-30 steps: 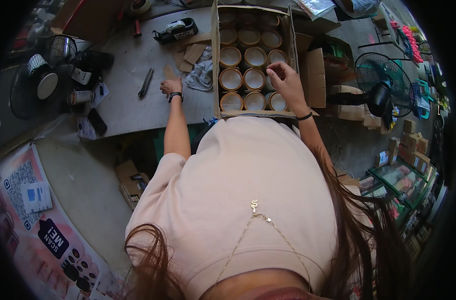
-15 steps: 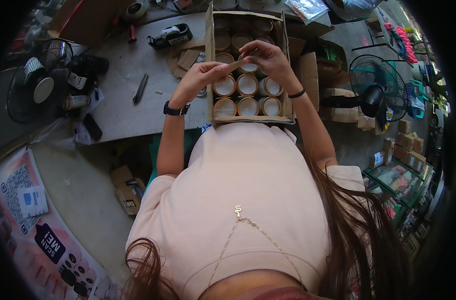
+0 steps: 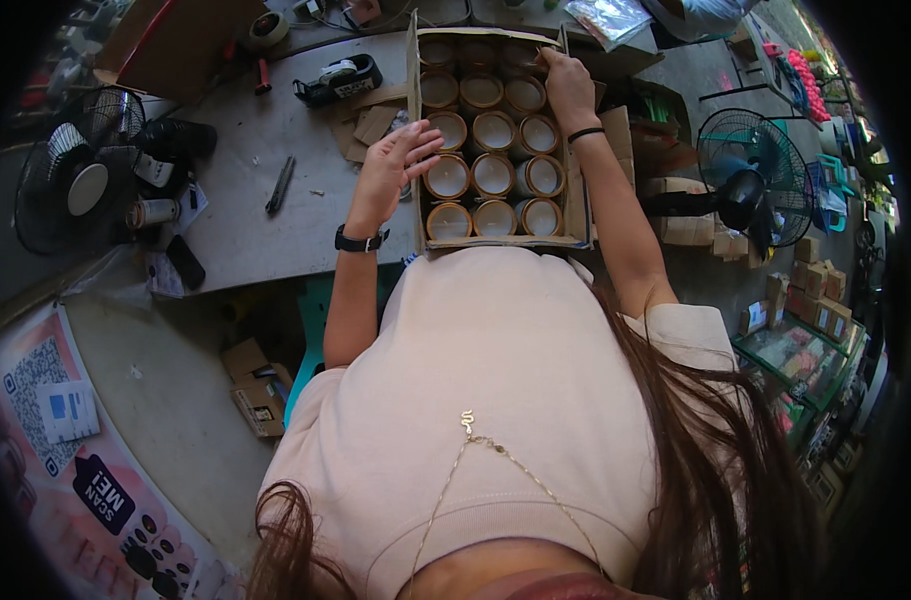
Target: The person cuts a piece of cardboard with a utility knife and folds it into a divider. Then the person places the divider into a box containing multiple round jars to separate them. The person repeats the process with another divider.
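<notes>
An open cardboard box (image 3: pixel 504 241) stands in front of me, filled with rows of round jars (image 3: pixel 494 174) with amber rims and pale, whitish tops. My right hand (image 3: pixel 568 85) is at the box's far right corner, its fingers bent together and reaching down inside the wall beside the back jars. Whatever sits between those fingertips is too small or hidden to make out. Over the box's left edge hovers my left hand (image 3: pixel 388 172), open, its fingers stretched toward the jars and holding nothing.
On the table left of the box lie cardboard scraps (image 3: pixel 374 125), a black tape dispenser (image 3: pixel 338 80) and a dark cutter (image 3: pixel 281 186). One fan (image 3: pixel 81 175) stands at the left, another (image 3: pixel 754 165) at the right. Small cartons (image 3: pixel 816 285) are stacked farther right.
Both hands were together above the jars, pinching a small brown cardboard strip. They have parted: the right moved to the far right corner, the left drew back left and opened.
</notes>
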Motion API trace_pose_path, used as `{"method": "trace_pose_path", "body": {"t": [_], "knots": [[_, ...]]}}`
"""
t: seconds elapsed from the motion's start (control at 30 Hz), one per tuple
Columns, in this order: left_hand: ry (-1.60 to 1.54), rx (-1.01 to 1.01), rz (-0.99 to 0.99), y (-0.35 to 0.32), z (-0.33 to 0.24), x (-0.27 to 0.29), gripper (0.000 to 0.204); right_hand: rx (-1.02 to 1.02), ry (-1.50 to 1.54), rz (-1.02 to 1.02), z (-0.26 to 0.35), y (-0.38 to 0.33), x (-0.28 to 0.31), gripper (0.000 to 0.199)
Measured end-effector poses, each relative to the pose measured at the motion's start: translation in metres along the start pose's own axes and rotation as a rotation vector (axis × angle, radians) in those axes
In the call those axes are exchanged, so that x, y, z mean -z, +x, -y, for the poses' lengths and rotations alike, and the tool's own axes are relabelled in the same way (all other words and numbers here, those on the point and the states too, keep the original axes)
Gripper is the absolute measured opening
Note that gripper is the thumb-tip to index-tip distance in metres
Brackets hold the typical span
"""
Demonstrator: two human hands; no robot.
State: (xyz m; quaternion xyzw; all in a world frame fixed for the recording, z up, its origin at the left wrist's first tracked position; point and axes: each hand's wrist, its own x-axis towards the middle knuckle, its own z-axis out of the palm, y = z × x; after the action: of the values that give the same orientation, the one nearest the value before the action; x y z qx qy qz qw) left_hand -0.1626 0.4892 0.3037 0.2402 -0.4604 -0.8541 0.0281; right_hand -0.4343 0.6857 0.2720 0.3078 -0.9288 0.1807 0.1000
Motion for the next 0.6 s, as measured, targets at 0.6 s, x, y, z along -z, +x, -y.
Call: {"method": "trace_pose_path", "body": {"t": [0.6], "knots": [[-0.007, -0.036, -0.058, -0.004, 0.0, 0.008, 0.044, -0.001, -0.178, 0.121, -0.026, 0.021, -0.109, 0.017]]}}
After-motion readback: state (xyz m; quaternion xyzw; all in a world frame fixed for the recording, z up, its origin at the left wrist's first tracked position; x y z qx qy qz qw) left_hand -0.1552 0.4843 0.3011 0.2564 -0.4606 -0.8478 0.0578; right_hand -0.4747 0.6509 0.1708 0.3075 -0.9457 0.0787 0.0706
